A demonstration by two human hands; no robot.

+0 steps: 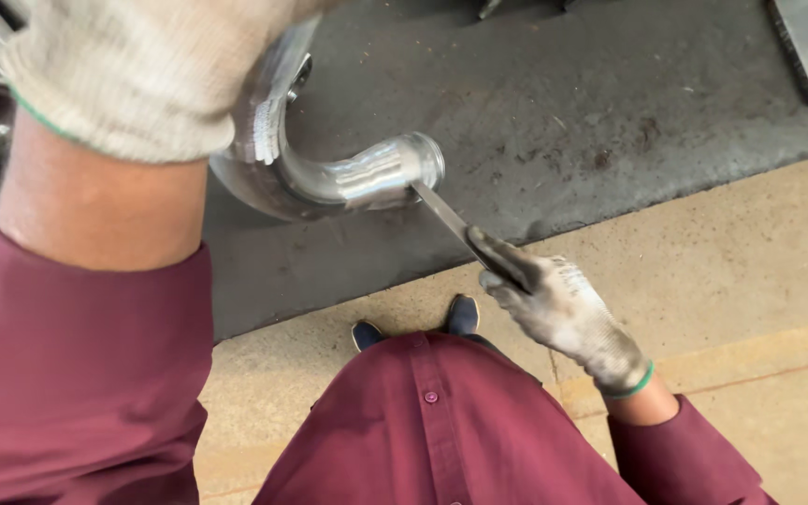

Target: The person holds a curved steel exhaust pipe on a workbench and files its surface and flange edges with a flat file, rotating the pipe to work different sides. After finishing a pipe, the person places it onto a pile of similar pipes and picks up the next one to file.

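Curved metal pipe [329, 173] hangs at the upper left of the scene, above a dark mat [554, 112] and tan concrete floor [750, 271]. Left hand [142, 65], gloved, is clamped around its far end. Right hand [558, 304], in a soiled glove, grips a flat metal file [446, 217] whose tip touches the pipe's open near end. Dark shoes [418, 325] show below

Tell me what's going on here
A person in a maroon shirt stands over a concrete floor, wearing knit work gloves. The left hand grips a curved shiny metal pipe near its upper part. The right hand holds a flat file with its tip at the pipe's open end. A dark mat lies below, and the person's shoes show at its edge.
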